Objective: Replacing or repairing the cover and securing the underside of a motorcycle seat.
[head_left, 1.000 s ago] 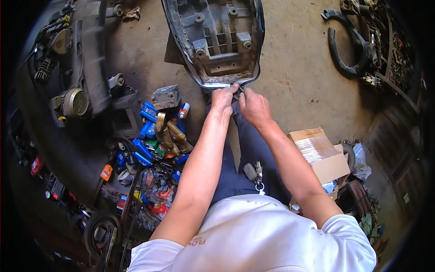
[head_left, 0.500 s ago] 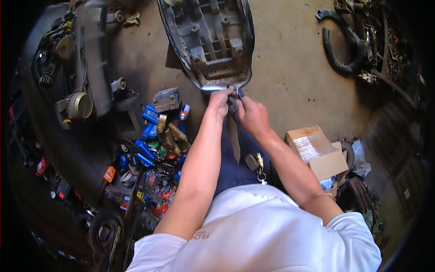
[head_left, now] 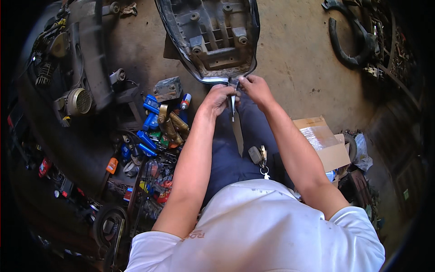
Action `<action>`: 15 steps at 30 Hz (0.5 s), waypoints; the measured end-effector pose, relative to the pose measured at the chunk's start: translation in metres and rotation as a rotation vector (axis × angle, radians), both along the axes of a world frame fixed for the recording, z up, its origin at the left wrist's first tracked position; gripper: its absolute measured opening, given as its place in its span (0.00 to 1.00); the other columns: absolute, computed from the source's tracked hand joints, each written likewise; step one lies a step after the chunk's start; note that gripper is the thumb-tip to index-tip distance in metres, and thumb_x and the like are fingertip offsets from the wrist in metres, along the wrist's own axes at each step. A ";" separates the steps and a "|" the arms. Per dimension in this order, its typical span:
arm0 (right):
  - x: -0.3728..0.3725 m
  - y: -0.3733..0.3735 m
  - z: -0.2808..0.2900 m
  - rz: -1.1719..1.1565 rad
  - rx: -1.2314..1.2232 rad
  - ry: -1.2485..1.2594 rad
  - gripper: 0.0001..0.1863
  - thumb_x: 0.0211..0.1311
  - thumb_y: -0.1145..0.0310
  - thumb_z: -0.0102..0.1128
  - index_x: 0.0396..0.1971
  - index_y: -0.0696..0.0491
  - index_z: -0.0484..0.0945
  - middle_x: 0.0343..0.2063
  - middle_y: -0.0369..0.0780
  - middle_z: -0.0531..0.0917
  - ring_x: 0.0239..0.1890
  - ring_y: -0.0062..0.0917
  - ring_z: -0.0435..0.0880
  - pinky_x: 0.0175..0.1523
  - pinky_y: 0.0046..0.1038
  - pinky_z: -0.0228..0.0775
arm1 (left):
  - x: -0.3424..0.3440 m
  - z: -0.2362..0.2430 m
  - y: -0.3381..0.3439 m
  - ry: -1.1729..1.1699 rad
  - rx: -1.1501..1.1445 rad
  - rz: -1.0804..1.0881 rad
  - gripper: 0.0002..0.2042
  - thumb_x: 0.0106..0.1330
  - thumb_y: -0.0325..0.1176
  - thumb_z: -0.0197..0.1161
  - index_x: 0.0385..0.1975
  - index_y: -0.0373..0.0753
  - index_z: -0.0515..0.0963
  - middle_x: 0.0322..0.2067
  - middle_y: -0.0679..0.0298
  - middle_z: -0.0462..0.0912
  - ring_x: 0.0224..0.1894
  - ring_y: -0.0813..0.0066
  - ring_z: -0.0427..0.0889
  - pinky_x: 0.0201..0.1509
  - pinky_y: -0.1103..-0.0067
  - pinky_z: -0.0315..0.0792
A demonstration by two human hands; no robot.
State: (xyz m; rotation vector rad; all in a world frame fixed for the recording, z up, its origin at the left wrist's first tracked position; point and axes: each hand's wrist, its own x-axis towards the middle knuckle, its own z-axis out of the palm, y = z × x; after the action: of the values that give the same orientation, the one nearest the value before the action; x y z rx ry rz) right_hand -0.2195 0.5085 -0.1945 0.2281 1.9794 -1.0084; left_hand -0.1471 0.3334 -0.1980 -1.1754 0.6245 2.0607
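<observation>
An upturned motorcycle seat point(head_left: 220, 60) lies in front of me, its ribbed dark base facing up and its black cover point(head_left: 181, 56) wrapped round the rim. At its near end, a loose dark strip of cover material point(head_left: 238, 131) with a pale brown inner side hangs down over my trousers. My left hand point(head_left: 219, 99) is closed on the upper part of this strip, just below the rim. My right hand point(head_left: 257, 89) pinches the cover's edge close to the seat's near right corner. Fingers partly hide what lies between the hands.
On the left lie a grey box-shaped battery point(head_left: 167, 89), blue bottles point(head_left: 151, 120), bronze-coloured cylinders point(head_left: 170, 127) and a spray can point(head_left: 185, 101). A cardboard box point(head_left: 319, 140) stands at right. A curved black tube point(head_left: 346, 59) lies at the far right. Keys point(head_left: 262, 158) hang at my waist.
My hands have moved apart: the right one has shifted up and right to the cover's edge, the left one slightly down and left. The seat sits slightly lower in view.
</observation>
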 end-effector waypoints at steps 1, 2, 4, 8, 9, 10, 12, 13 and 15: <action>-0.004 -0.009 0.000 -0.182 -0.039 -0.141 0.19 0.79 0.58 0.57 0.36 0.60 0.85 0.31 0.44 0.89 0.35 0.33 0.89 0.40 0.36 0.77 | 0.004 0.003 -0.002 -0.024 -0.007 -0.015 0.06 0.67 0.24 0.67 0.38 0.28 0.81 0.30 0.57 0.85 0.28 0.69 0.86 0.36 0.70 0.85; -0.005 -0.017 0.002 -0.364 -0.076 -0.282 0.18 0.79 0.59 0.58 0.35 0.60 0.84 0.32 0.44 0.89 0.35 0.32 0.89 0.41 0.36 0.80 | 0.006 0.010 0.002 -0.050 -0.109 -0.021 0.06 0.70 0.26 0.65 0.39 0.28 0.80 0.29 0.58 0.85 0.26 0.70 0.86 0.33 0.72 0.86; 0.001 -0.030 0.009 -0.552 -0.128 -0.363 0.15 0.79 0.62 0.58 0.38 0.60 0.82 0.35 0.42 0.89 0.35 0.28 0.88 0.41 0.32 0.81 | 0.015 0.027 0.009 -0.019 -0.394 -0.161 0.08 0.71 0.28 0.65 0.41 0.29 0.80 0.29 0.58 0.85 0.26 0.71 0.86 0.33 0.72 0.86; 0.011 -0.034 0.009 -0.772 -0.193 -0.406 0.11 0.79 0.63 0.58 0.42 0.57 0.79 0.35 0.40 0.87 0.32 0.23 0.87 0.40 0.26 0.83 | 0.014 0.057 0.013 0.218 -1.187 -0.603 0.16 0.67 0.31 0.69 0.50 0.31 0.78 0.43 0.50 0.83 0.40 0.57 0.87 0.46 0.63 0.82; 0.012 -0.033 0.008 -0.769 -0.181 -0.390 0.11 0.79 0.63 0.59 0.41 0.57 0.80 0.34 0.39 0.86 0.31 0.22 0.86 0.39 0.26 0.82 | 0.013 0.063 0.018 0.421 -1.625 -0.718 0.19 0.64 0.32 0.72 0.52 0.32 0.78 0.49 0.46 0.82 0.47 0.51 0.85 0.53 0.59 0.79; 0.016 -0.032 0.007 -0.767 -0.176 -0.388 0.11 0.79 0.63 0.59 0.41 0.57 0.80 0.34 0.39 0.86 0.31 0.22 0.86 0.39 0.26 0.82 | 0.013 0.069 0.019 0.467 -1.706 -0.847 0.23 0.60 0.34 0.74 0.54 0.33 0.77 0.57 0.45 0.77 0.59 0.46 0.77 0.65 0.58 0.70; 0.015 -0.035 0.007 -0.730 -0.115 -0.345 0.11 0.76 0.65 0.63 0.38 0.58 0.81 0.30 0.38 0.85 0.29 0.21 0.84 0.37 0.25 0.79 | 0.000 0.090 0.017 0.537 -1.598 -0.884 0.24 0.60 0.36 0.75 0.53 0.33 0.77 0.56 0.46 0.78 0.59 0.46 0.77 0.64 0.59 0.69; 0.013 -0.034 0.006 -0.728 -0.115 -0.337 0.11 0.76 0.65 0.63 0.38 0.58 0.81 0.30 0.38 0.85 0.29 0.21 0.84 0.37 0.25 0.79 | -0.004 0.094 0.017 0.608 -1.483 -0.924 0.24 0.59 0.37 0.75 0.52 0.33 0.77 0.55 0.46 0.79 0.59 0.46 0.77 0.64 0.59 0.69; 0.015 -0.031 0.004 -0.624 -0.145 -0.255 0.10 0.72 0.67 0.66 0.35 0.58 0.82 0.28 0.37 0.84 0.28 0.20 0.81 0.33 0.24 0.73 | -0.001 0.084 0.019 0.632 -1.461 -0.926 0.24 0.60 0.39 0.76 0.52 0.34 0.79 0.51 0.46 0.80 0.55 0.44 0.79 0.63 0.54 0.71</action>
State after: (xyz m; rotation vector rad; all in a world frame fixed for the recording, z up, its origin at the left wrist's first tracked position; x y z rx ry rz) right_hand -0.2049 0.4775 -0.1902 0.8858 1.6174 -1.4230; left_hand -0.1478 0.3525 -0.1138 -0.4940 2.6050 0.8957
